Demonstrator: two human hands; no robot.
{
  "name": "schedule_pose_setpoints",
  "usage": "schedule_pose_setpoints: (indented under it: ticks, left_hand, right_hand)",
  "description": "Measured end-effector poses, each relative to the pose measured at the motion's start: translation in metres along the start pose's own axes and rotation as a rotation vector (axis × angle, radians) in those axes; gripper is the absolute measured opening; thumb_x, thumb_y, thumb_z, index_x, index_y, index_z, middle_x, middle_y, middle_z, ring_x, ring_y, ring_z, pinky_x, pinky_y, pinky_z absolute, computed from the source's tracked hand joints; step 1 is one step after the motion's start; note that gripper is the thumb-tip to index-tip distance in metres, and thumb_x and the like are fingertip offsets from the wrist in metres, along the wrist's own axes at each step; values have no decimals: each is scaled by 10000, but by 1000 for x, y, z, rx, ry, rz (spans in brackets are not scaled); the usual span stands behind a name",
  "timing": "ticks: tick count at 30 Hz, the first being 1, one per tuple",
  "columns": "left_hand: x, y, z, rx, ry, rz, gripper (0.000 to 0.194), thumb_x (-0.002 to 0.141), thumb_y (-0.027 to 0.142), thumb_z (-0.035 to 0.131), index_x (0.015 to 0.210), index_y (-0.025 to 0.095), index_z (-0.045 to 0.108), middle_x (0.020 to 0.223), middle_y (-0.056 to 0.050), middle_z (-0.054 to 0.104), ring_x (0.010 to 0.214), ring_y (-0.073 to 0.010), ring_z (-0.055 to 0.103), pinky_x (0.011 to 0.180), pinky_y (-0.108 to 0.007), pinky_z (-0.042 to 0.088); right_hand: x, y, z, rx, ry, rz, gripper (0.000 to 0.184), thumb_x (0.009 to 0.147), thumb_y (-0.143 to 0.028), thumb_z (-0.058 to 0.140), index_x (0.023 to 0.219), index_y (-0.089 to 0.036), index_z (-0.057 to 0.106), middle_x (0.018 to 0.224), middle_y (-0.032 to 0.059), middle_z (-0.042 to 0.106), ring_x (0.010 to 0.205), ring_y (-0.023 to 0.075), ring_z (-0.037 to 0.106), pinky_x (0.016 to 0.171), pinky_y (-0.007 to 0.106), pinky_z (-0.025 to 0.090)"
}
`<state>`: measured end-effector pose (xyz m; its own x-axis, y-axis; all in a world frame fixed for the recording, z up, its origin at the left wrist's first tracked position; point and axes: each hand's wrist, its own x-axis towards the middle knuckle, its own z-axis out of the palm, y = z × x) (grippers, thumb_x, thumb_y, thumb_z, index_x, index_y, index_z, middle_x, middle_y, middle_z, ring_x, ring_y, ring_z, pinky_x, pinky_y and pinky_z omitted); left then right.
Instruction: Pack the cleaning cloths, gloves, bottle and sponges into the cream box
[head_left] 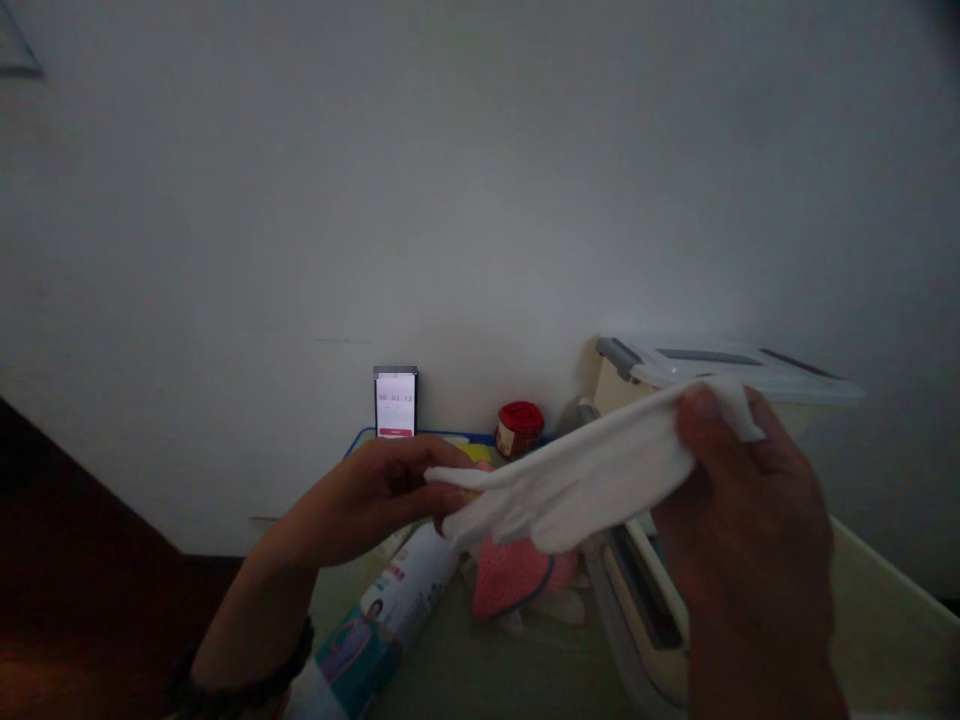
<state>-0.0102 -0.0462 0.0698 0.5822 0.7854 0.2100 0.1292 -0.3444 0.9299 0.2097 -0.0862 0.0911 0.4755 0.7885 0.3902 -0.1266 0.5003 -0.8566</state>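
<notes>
A white cloth glove (600, 480) is stretched slantwise between my two hands, its lobed, finger-like end lower on the left. My left hand (397, 495) pinches that left end between thumb and fingers. On the right, my right hand (750, 510) grips the wider end, with the thumb on top of the cloth. Below the glove lies a coral-pink textured piece with a dark edging (514, 575), with whitish cloth showing under it. A white and teal printed roll or packet (390, 610) lies slanted beneath my left hand.
A phone (395, 403) showing a timer stands against the wall. Beside it at the back sits a red roll (519, 428). A pale storage box with a clear, grey-handled lid (720, 362) takes up the right side. The wall (480, 200) rises directly behind the table.
</notes>
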Motion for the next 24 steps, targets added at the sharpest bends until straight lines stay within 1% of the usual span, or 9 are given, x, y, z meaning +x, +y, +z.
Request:
schedule_pose_setpoints:
  ticks: [5,9,11,13,15,17,19,22,24]
  left_hand:
    - [-1,1,-1,284,-134,53,221,871,248,508,1024,209,662,874,-16,704,737,-125,624,656,-197,491]
    - [-1,-1,2,448,-175,91,227,871,266,521,1043,213,659,991,-39,693,874,-155,622,779,-234,471]
    - [-1,-2,4,510,-224,69,223,850,279,556,1036,208,656,1034,-52,677,915,-173,610,817,-261,462]
    - [0,0,7,560,-236,44,269,808,305,614,1057,206,640,1049,-54,667,927,-189,601,824,-280,457]
    - [1,4,10,566,-222,46,305,792,339,631,1060,193,629,1019,-51,670,896,-190,602,794,-276,458]
    - [2,8,12,515,-223,74,264,823,348,594,1024,183,637,970,-40,672,855,-171,602,759,-250,452]
    - [3,11,13,462,-230,94,212,856,314,556,994,184,649,978,-35,659,871,-154,595,776,-232,440]
    - [4,11,11,456,-210,86,173,856,277,560,960,191,669,1026,-42,625,914,-150,579,813,-233,430]
    - [4,8,8,473,-180,64,163,852,278,567,952,203,671,984,-30,627,881,-142,582,791,-231,435]
  right_hand:
    - [-4,1,4,-100,-44,-8,158,787,-363,610,764,-250,503,558,-58,464,455,94,486,372,182,403]
    - [-8,4,6,-100,-116,38,179,769,-391,633,796,-255,520,581,-46,497,482,103,531,382,177,412]
    - [-9,5,6,-68,-162,72,179,767,-392,641,794,-256,527,588,-45,503,475,92,511,388,169,412]
    - [-10,8,6,-54,-214,93,171,775,-386,635,786,-254,527,576,-48,491,452,84,473,374,166,396]
    - [-11,10,7,-56,-261,100,168,783,-382,626,790,-248,524,563,-49,483,436,82,440,357,168,376]
    - [-11,13,8,-54,-289,95,169,787,-380,623,800,-245,522,550,-54,478,425,79,417,340,165,351]
    - [-10,14,9,-41,-301,96,160,789,-370,625,805,-245,526,546,-58,480,427,75,412,341,158,344]
    - [-8,15,8,-34,-286,101,137,791,-350,629,798,-242,545,556,-61,486,442,68,420,364,146,358]
    - [-6,14,6,-30,-252,82,144,777,-352,645,780,-235,560,567,-56,492,452,67,440,377,146,372]
